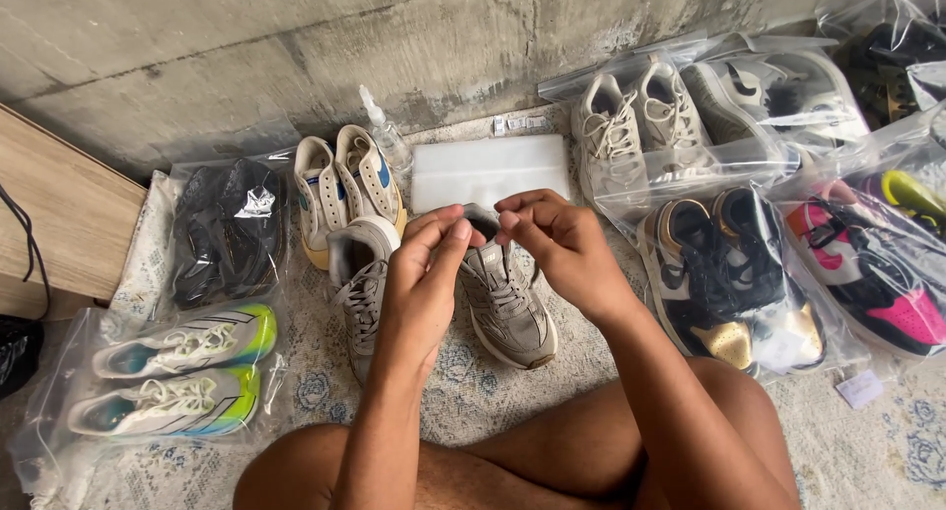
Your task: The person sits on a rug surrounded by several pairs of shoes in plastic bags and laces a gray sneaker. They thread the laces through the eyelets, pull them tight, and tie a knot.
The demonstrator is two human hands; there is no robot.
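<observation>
**Both hands at the heel of a grey sneaker**

Your bare knees fill the bottom of the frame, on a pale patterned rug [473, 392]. Just above them your left hand [422, 291] and right hand [554, 242] meet at mid-frame, fingers pinched closed at the collar of a grey sneaker [507, 308]. It sits upright on the rug, toe pointing towards you. Whether the fingers grip the tongue or something small I cannot tell. Its grey twin [363, 285] lies touching it on the left.

At lower left, a clear bag [59, 392] holds two neon green and white running shoes. To the right of your forearm, a bagged black and gold pair [734, 273] lies beside a bagged pink and black pair [867, 273].

Further up, a bagged black pair [229, 229] sits at left, next to unbagged cream shoes [345, 190]. A white folded sheet [488, 170] lies above your hands, and bagged beige sneakers [641, 126] lie at upper right, against the concrete wall [296, 47].
</observation>
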